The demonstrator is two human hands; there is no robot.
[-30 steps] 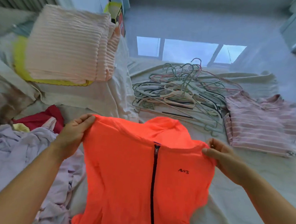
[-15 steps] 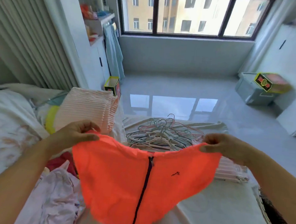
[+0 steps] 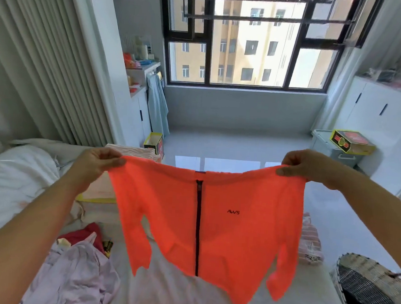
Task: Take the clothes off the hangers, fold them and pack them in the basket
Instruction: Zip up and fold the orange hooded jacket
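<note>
A bright orange zip-front jacket (image 3: pixel 225 226) hangs spread out in the air above the bed, its dark zipper running down the middle. My left hand (image 3: pixel 98 163) pinches its left shoulder. My right hand (image 3: pixel 304 166) pinches the right shoulder. Both sleeves dangle. The woven basket (image 3: pixel 374 291) stands at the lower right, beside the bed. The jacket hides the pile of hangers behind it.
Loose lilac and red clothes (image 3: pixel 75 268) lie on the bed at lower left. A folded pink striped pile (image 3: pixel 136 151) sits behind my left hand; a striped top (image 3: pixel 310 243) lies to the right. White bedding (image 3: pixel 12 182), a glossy floor, cabinets and boxes (image 3: pixel 350 141) surround the bed.
Both hands have lifted the jacket from just above the bed up to chest height and pulled it wider. My view has tilted up toward the window.
</note>
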